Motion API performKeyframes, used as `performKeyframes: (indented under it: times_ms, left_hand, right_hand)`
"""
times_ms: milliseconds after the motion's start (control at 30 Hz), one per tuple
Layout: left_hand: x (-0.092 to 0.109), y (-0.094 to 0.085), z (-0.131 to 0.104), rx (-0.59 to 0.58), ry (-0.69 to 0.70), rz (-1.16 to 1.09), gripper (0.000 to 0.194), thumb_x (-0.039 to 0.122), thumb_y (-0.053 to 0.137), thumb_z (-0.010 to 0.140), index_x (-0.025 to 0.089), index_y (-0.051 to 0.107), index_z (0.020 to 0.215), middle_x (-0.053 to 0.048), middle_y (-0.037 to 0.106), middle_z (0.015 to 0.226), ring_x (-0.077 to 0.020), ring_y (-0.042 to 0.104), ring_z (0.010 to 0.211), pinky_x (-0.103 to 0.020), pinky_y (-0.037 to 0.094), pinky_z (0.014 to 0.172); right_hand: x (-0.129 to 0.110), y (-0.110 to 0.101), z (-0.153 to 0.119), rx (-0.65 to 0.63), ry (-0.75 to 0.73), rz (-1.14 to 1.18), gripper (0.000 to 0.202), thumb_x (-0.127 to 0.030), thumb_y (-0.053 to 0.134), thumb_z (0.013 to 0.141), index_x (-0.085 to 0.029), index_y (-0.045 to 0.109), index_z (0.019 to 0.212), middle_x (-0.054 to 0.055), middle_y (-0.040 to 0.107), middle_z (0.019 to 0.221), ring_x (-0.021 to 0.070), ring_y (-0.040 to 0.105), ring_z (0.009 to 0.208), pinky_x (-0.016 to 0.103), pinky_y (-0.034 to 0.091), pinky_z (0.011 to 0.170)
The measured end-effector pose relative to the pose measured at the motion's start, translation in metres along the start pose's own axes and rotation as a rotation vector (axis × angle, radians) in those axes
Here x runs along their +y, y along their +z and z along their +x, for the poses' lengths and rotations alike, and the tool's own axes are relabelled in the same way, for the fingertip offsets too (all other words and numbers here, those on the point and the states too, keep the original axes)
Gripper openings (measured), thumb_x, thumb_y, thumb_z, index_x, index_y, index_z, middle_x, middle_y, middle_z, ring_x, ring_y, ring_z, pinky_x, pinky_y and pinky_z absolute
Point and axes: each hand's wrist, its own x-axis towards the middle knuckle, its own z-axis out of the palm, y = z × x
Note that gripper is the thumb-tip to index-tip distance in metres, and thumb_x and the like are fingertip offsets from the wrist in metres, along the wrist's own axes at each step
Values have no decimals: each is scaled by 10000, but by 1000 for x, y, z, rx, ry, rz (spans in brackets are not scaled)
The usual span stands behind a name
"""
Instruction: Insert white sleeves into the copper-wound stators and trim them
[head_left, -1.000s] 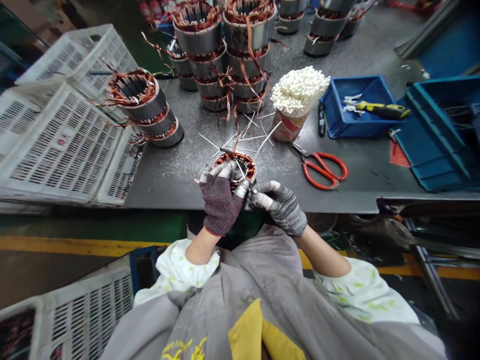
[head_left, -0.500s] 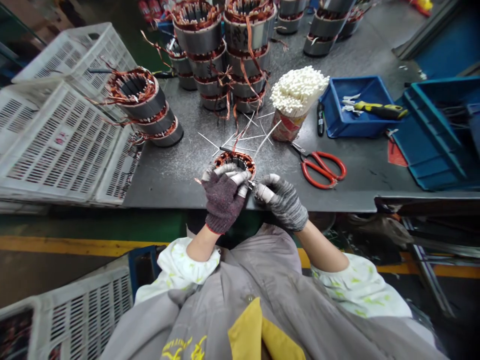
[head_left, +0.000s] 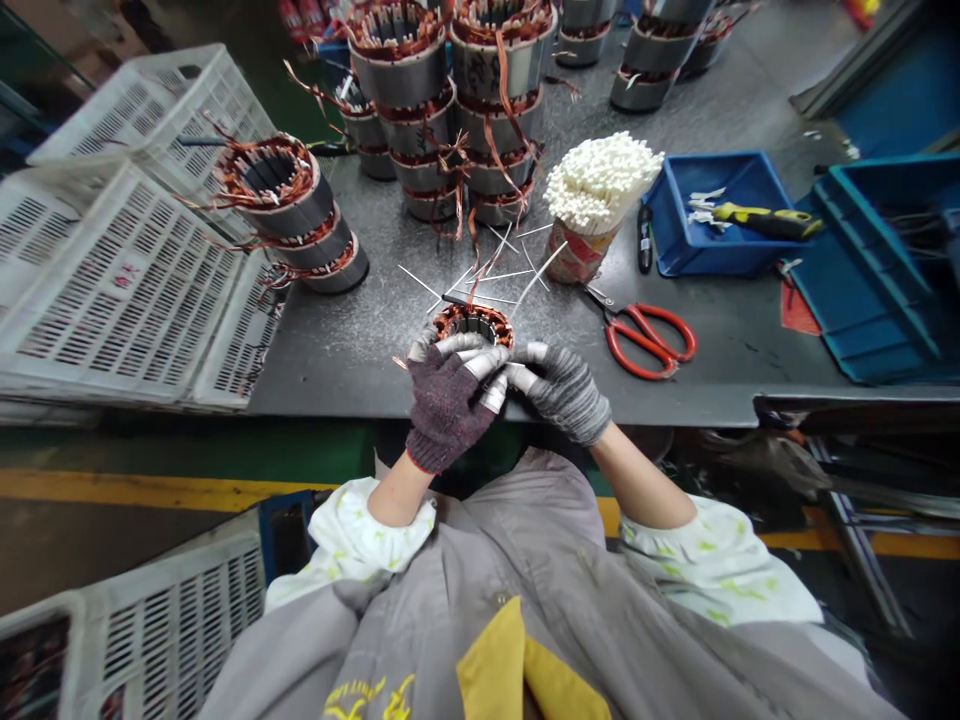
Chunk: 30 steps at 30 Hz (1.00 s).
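At the left side of the dark table (head_left: 337, 375), white slotted crates (head_left: 112, 280) stand beside a leaning stack of three wound metal rings (head_left: 300, 215), copper wire spilling from its top. Farther back and to the right rise taller stacks (head_left: 409, 80) of the same kind, with loose copper leads hanging down.

At the near edge, the left hand (head_left: 454, 400), in a maroon glove with white-wrapped fingertips, is partly closed, its bent fingers over the near rim of a copper-wound ring (head_left: 486, 320). This ring lies on the table in front of the person, its opening facing up. Thin white sticks (head_left: 420, 283) are scattered just behind it. The right hand (head_left: 564, 392), gloved in grey, has its fingers curled in and its fingertips at the ring's near right side; whether they grip anything is too small to tell.

Farther right, a red patterned cup (head_left: 576, 252) holds a thick bundle of white sticks (head_left: 600, 180). Next come a black marker (head_left: 644, 240), red-handled scissors (head_left: 616, 314), a blue bin (head_left: 697, 262) with a yellow-and-black tool (head_left: 765, 220), and a teal bin (head_left: 847, 315).
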Motion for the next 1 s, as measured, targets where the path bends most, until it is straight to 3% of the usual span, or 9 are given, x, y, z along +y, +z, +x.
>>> performKeyframes:
  times_ms: [100,267,367,500,533,633,700,867,1000]
  left_hand:
    - [-1,-1,-1,-26,6,-23,195,307,601,942,279,693,1111,-4,774,1061,-228,645,1192,-498,318,1173]
    - [1,1,-2,-21,-50,28,232,321,581,920,245,687,1113,-45,745,1162,-265,599,1259,-519,325,1156]
    - [4,2,-1,-9,-133,39,186,323,605,908,249,695,1053,-41,745,1155,-267,596,1260,-507,351,1135]
    - [5,0,1,-6,-172,40,115,317,630,919,260,702,988,-23,761,1077,-251,612,1234,-489,356,1132]
    - [6,0,1,-6,-168,43,119,318,629,924,257,702,995,-26,760,1079,-252,615,1229,-490,356,1130]
    - [6,0,0,-34,-167,89,152,344,644,916,253,702,1023,-41,751,1114,-273,616,1220,-512,332,1140]
    - [6,2,0,-43,-160,132,183,373,664,896,247,699,1024,-51,745,1127,-293,608,1229,-528,306,1154]
    - [7,8,0,-17,-152,180,162,357,650,883,221,688,963,-68,746,1050,-309,614,1208,-539,312,1141]
    - [5,16,3,-81,-227,232,235,403,715,802,206,684,927,-108,734,1047,-369,615,1161,-570,367,1062]
  right_hand:
    - [-5,-9,1,-81,-143,-242,285,-391,551,966,-213,765,1029,78,740,960,205,661,832,345,502,773]
    - [-25,-5,9,29,-265,-573,351,-396,520,941,-186,710,734,83,649,725,200,555,688,358,440,695]
    - [-38,-8,10,200,-253,-403,353,-428,497,938,-211,639,698,72,620,718,208,571,704,374,471,714]
    - [-43,-34,8,624,-262,83,337,-438,408,1006,-259,596,791,50,594,767,208,610,719,397,505,728]
    - [-41,-40,8,563,-259,80,317,-434,434,1006,-263,618,813,55,610,788,213,617,736,400,502,730]
    - [-30,-46,13,35,-246,-215,276,-464,572,958,-239,719,894,96,680,891,248,627,818,423,490,765]
    - [-24,-40,18,-168,-278,-383,322,-501,599,935,-219,749,975,117,702,961,267,623,863,439,482,798]
    - [-26,-20,36,-275,-401,-588,360,-462,463,986,-230,735,943,111,714,958,261,584,862,436,456,812]
    - [-25,-8,54,-210,-448,-690,351,-445,455,975,-220,716,908,117,696,910,261,570,830,445,447,813]
